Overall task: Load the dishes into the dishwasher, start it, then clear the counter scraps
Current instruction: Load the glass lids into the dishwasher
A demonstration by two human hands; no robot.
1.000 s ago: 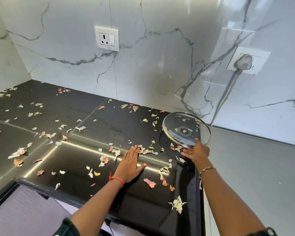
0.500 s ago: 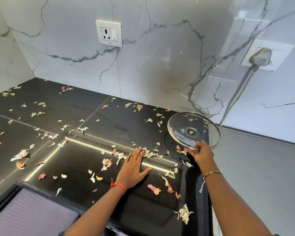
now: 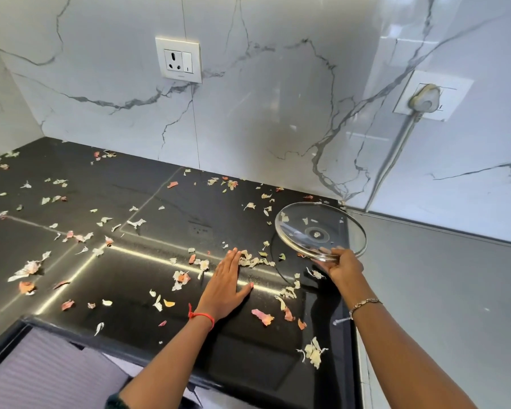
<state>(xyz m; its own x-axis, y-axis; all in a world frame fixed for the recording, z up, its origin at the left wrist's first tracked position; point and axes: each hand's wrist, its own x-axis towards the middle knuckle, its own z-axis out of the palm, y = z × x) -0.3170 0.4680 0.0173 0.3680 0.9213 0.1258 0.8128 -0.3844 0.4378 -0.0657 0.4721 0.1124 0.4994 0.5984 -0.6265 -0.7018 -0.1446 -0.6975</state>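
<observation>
Many scraps (image 3: 255, 261) litter the tabletop (image 3: 136, 276), so we judge this the clearing step. Our left hand (image 3: 224, 286) lies flat, fingers straight (holding nothing), beside a heap. Our right hand (image 3: 341, 265) grips the tilted glass lid (image 3: 320, 231) by its rim. Next, we'd sweep scraps onto it.

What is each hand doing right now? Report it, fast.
Left hand: open, flat on the counter, touching a heap of scraps.
Right hand: closed on the near rim of the glass lid, held tilted.
</observation>
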